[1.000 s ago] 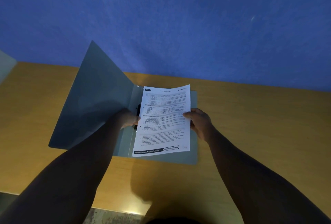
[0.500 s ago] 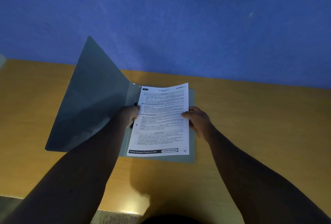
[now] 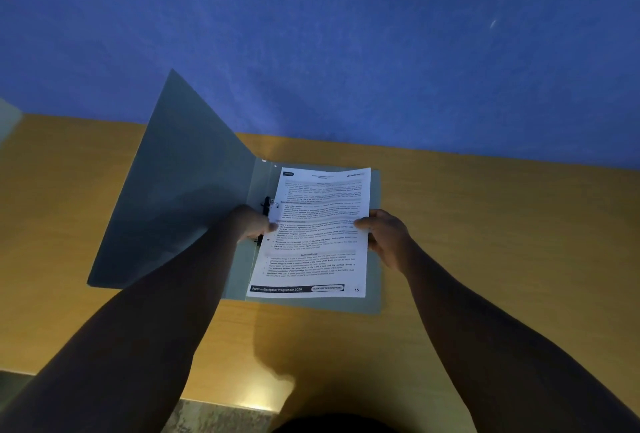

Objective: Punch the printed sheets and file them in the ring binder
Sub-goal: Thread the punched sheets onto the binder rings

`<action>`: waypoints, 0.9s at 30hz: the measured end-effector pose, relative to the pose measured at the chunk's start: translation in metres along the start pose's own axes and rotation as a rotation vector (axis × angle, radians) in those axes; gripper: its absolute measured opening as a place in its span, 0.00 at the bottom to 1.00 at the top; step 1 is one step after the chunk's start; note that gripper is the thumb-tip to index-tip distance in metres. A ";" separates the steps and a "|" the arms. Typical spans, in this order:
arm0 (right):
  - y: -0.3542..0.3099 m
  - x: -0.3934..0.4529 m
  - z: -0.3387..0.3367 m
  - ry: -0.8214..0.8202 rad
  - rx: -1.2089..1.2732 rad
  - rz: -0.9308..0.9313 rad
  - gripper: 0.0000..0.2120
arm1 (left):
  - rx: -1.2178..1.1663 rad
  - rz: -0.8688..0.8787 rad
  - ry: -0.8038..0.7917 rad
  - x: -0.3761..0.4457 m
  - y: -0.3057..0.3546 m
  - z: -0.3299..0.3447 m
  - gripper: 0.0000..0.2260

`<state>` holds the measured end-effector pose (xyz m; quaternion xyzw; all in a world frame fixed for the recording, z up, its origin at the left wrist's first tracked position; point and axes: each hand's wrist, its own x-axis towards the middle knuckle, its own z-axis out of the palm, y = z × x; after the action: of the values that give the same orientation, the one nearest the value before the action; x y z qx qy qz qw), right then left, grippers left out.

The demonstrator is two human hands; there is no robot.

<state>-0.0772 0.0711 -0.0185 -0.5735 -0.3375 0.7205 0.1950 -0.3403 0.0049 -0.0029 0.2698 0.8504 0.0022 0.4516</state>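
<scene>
Left hand (image 3: pixel 251 224) is pinched on the left margin of the printed sheets (image 3: pixel 317 231), right at the binder's black ring clip (image 3: pixel 266 205), which pokes up just beyond the knuckles. Right hand (image 3: pixel 384 237) is closed on the opposite margin, thumb on top, steadying the sheets over the ring binder (image 3: pixel 194 197). Outward from the left hand, the grey front cover stands tilted up and away; under the right hand the back cover lies flat on the desk (image 3: pixel 485 242).

The sheets look punched, one hole showing near the left fingers, but whether they have seated on the prongs I cannot tell. Here's the risk: if the holes miss the prongs, the paper could crease or tear at the margin. That raised cover is unsupported too; a nudge from the left forearm could swing it down onto the work.
</scene>
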 end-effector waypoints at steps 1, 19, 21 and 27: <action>0.000 0.000 0.001 0.006 -0.002 0.005 0.08 | 0.050 0.011 -0.016 -0.003 0.000 -0.003 0.21; 0.008 0.006 0.002 -0.007 -0.038 0.091 0.12 | 0.414 0.165 -0.083 -0.016 -0.003 -0.012 0.17; 0.010 0.006 0.001 -0.007 -0.047 0.098 0.12 | 0.438 0.180 -0.091 -0.018 -0.003 -0.012 0.18; 0.013 0.005 -0.001 -0.002 -0.071 0.089 0.13 | 0.409 0.218 -0.103 -0.019 -0.006 -0.011 0.19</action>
<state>-0.0761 0.0659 -0.0310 -0.5940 -0.3374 0.7164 0.1421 -0.3432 -0.0066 0.0161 0.4459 0.7748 -0.1350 0.4274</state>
